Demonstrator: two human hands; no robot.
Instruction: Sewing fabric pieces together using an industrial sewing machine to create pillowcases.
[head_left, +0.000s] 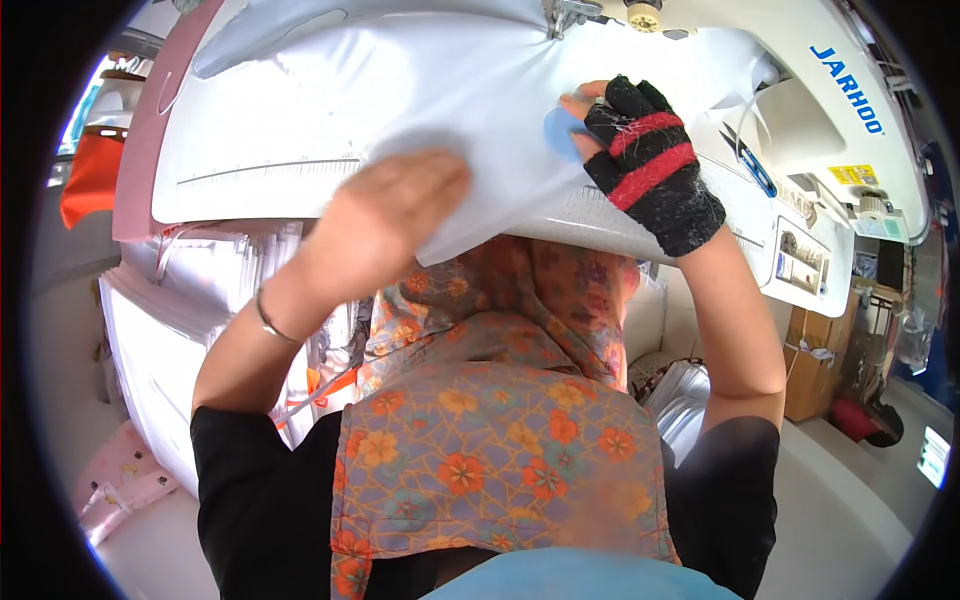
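A wide piece of white fabric (pixel 500 130) is spread over the white bed of a sewing machine (pixel 250 195), its near corner hanging over the front edge. My left hand (pixel 390 215), bare, is over the fabric's left part, its fingers smeared by motion. On my right hand (pixel 650 160) is a black fingerless glove with red stripes. Its bare thumb and fingertips close on the fabric's right side, beside a small light-blue patch (pixel 562 135). The presser foot (pixel 557 22) stands beyond the hands, at the top edge.
Blue-handled thread snips (pixel 750 165) lie right of my glove, by the machine's arm (pixel 835 90). Stacked white pieces (pixel 170 340) are below the table's left side. An orange cloth (pixel 92 185) hangs at far left. A brown carton (pixel 815 365) stands on the right.
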